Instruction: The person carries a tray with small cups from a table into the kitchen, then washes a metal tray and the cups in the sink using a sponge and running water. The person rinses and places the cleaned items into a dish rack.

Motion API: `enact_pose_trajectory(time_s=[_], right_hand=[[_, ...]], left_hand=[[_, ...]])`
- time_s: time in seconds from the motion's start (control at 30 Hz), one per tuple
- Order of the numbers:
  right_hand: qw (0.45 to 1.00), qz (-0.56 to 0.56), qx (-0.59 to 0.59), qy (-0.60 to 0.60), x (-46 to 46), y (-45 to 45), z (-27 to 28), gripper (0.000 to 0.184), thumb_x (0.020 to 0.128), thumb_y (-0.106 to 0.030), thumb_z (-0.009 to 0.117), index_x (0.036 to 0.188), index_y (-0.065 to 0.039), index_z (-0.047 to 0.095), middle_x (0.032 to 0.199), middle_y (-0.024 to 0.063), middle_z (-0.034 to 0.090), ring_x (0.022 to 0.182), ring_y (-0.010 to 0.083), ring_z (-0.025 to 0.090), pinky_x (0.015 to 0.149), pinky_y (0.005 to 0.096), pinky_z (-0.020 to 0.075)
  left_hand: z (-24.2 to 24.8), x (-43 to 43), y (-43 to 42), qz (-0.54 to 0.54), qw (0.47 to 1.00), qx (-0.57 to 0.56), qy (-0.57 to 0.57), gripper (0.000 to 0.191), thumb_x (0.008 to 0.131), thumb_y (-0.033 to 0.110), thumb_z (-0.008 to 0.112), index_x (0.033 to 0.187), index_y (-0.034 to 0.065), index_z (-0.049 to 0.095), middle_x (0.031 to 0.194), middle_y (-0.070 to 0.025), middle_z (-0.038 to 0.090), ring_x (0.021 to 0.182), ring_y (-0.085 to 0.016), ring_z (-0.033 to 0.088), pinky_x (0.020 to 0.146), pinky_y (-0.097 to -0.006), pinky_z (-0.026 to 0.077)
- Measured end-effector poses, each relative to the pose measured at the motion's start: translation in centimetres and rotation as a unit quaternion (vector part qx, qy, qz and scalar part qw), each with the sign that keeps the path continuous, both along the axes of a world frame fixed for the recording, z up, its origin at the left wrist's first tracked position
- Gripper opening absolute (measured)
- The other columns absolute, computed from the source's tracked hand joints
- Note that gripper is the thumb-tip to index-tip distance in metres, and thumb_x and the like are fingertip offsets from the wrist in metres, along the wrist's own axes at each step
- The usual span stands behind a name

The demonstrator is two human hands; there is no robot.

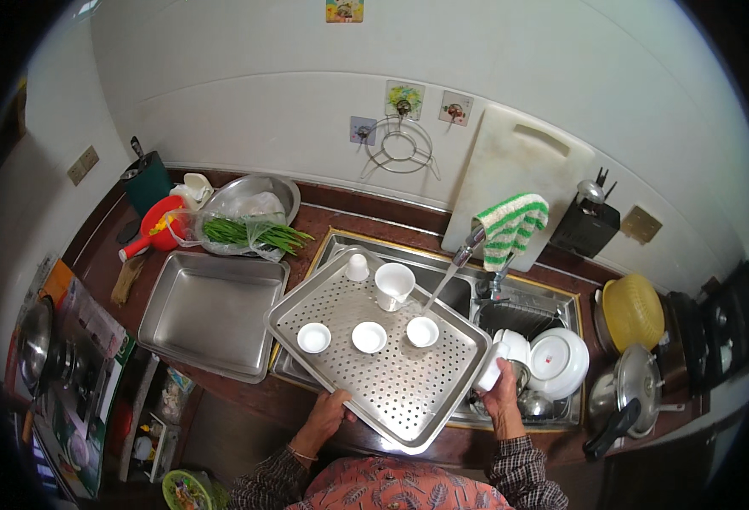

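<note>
My left hand (330, 414) grips the near left rim of a perforated stainless-steel tray (381, 389), which lies tilted across the sink. In my right hand (502, 392) is a white sponge block (488, 375), held against or close by the tray's right rim. On the tray stand a white spouted pitcher (394, 285), a small white piece (357, 268) and several small white cups, among them a left cup (314, 338), a middle cup (369, 337) and a right cup (422, 332). Water runs from the faucet (467, 248) down at the right cup.
A deep steel pan (212, 319) sits left of the sink. Behind it are bagged green vegetables (253, 233) and a red ladle (158, 229). White bowls (556, 360) fill the sink's right side. A striped cloth (511, 223) hangs over the faucet; a lidded pot (629, 389) stands right.
</note>
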State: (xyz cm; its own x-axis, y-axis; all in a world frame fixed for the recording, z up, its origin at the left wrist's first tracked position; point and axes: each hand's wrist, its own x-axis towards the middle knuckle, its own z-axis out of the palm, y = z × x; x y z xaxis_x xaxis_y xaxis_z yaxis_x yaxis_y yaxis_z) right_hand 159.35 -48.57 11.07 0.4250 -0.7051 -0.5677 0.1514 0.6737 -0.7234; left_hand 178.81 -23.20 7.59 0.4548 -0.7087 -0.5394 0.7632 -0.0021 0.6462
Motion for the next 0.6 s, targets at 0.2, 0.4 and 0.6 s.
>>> enact_pose_trajectory(time_s=[0.2,0.4,0.6], right_hand=[[1.0,-0.022,-0.007,-0.008,-2.2,0.7,0.9,0.04,0.076,-0.032,0.051,0.108,-0.009,0.047,0.096,0.0052,0.057,0.08,0.0212,0.057,0.06,0.0334,0.0463],[0.988,-0.143,-0.051,0.011,-25.2,2.6,-3.2,0.035,0.075,-0.023,0.051,0.103,-0.002,0.046,0.087,0.0097,0.058,0.076,0.0199,0.058,0.062,0.0363,0.0478],[0.962,-0.249,-0.077,0.081,-38.9,6.0,-4.3,0.032,0.078,-0.031,0.05,0.096,-0.005,0.048,0.072,0.0084,0.058,0.057,0.0176,0.055,0.047,0.0321,0.0452]], left_hand=[[-0.2,-1.1,0.1,-0.026,1.0,-0.001,0.016,0.018,0.076,0.013,0.05,0.086,-0.0012,0.052,0.07,-0.0097,0.055,0.053,-0.018,0.051,0.048,-0.0288,0.043],[-6.3,-15.9,-5.7,-0.144,0.988,-0.034,0.04,0.025,0.074,0.008,0.052,0.097,0.0006,0.05,0.081,-0.0082,0.056,0.065,-0.018,0.055,0.054,-0.0282,0.046],[-10.2,-26.8,-12.5,-0.274,0.958,-0.057,0.059,0.033,0.071,0.004,0.054,0.103,0.0041,0.047,0.088,-0.0048,0.054,0.073,-0.018,0.054,0.055,-0.0292,0.045]])
